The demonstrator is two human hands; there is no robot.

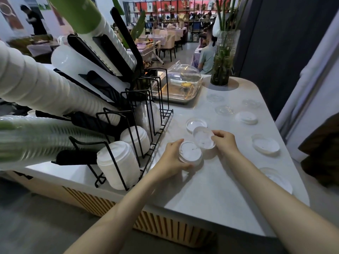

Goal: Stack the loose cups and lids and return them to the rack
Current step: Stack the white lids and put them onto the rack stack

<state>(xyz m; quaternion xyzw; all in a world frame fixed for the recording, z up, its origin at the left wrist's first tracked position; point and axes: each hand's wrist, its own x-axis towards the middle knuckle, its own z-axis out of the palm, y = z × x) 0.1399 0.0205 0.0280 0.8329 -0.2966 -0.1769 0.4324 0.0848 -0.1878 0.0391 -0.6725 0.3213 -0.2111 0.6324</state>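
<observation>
Hands work over a pale desk (pixel 211 189) beside the cup rack (pixel 128 136): left hand (pixel 174 160) curls around a thin, light lid stack (pixel 189 154), while right hand (pixel 224 142) pinches a flimsy, slippery clear plastic lid (pixel 204 140) by its rim.

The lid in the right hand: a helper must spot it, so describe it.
On the pale grey counter, right of the black wire rack, two hands meet. The right hand pinches a round translucent plastic lid, the only tilted one, lifted beside the left hand's lid.
</observation>
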